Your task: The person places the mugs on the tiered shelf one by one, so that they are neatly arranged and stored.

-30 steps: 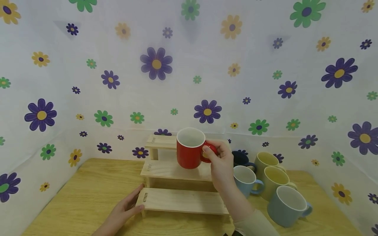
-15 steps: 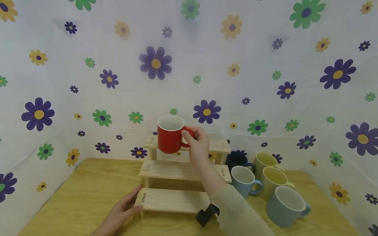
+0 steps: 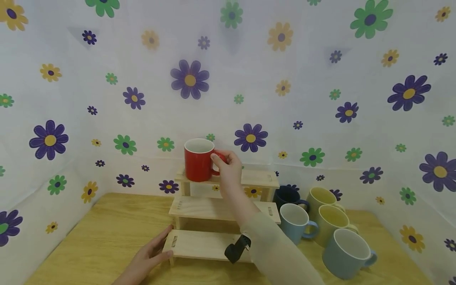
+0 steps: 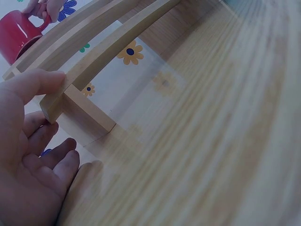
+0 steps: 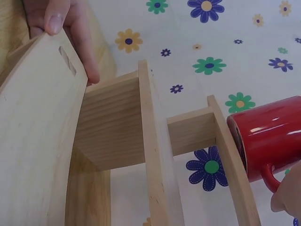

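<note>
My right hand (image 3: pixel 230 168) pinches the handle of a red mug (image 3: pixel 198 163) with a white inside. The mug is upright at the left end of the top tier of a three-tier wooden shelf (image 3: pixel 210 208). Its base looks to be on or just at that board (image 5: pixel 230 160) in the right wrist view. My left hand (image 3: pixel 147 253) grips the left end of the lowest tier. In the left wrist view, the thumb (image 4: pixel 44 82) lies on that board's edge, with the other fingers at its end.
Right of the shelf stand a navy mug (image 3: pixel 286 196), a light blue mug (image 3: pixel 294 221), two yellow mugs (image 3: pixel 333 223) and a grey-blue mug (image 3: pixel 343 255). All are on the wood-grain table (image 3: pixel 107 233). A flowered sheet (image 3: pixel 221 111) surrounds it.
My right hand has carried the red mug left and back from above the middle tier, then lowered it slightly to the top tier. The left hand has kept its place on the shelf.
</note>
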Demonstrator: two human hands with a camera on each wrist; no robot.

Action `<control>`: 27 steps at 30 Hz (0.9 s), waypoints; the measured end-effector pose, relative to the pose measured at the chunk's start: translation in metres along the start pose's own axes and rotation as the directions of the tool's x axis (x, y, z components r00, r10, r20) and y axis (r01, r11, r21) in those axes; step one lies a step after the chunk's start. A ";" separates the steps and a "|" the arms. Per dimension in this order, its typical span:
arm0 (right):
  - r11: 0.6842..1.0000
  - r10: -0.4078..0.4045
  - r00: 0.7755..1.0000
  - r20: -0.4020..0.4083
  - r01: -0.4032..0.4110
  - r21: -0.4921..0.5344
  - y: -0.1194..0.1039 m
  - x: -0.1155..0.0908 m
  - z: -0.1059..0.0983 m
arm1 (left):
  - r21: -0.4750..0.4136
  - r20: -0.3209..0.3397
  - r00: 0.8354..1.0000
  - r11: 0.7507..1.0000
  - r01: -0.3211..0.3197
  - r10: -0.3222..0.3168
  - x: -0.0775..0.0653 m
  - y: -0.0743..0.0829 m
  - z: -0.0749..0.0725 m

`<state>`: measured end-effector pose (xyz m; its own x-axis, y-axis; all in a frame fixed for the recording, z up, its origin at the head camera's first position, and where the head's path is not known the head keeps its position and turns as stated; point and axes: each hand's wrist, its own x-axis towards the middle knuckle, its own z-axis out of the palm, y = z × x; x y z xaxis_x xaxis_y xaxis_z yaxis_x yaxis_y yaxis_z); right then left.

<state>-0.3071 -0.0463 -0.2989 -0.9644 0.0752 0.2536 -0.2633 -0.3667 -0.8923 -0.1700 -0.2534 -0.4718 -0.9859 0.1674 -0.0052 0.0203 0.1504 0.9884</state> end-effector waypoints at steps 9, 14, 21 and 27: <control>0.998 0.000 1.000 0.002 0.000 -0.059 0.009 0.010 0.003 | 0.001 0.001 1.000 1.000 0.008 -0.008 0.001 0.003 0.000; 0.994 0.004 0.999 0.046 0.001 -0.109 0.010 0.012 0.002 | 0.008 -0.012 1.000 1.000 0.011 -0.011 0.002 0.003 0.000; 0.977 0.011 0.991 0.135 0.018 -0.213 0.008 0.008 -0.003 | 0.018 -0.009 1.000 1.000 0.002 -0.002 0.002 0.000 -0.001; 0.963 0.010 0.985 0.174 0.037 -0.267 0.006 0.006 -0.006 | 0.012 -0.004 1.000 1.000 0.006 -0.006 0.003 -0.001 0.000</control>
<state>-0.3144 -0.0420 -0.3051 -0.9477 -0.0912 0.3059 -0.2966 -0.1029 -0.9495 -0.1727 -0.2535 -0.4727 -0.9866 0.1627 -0.0102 0.0167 0.1629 0.9865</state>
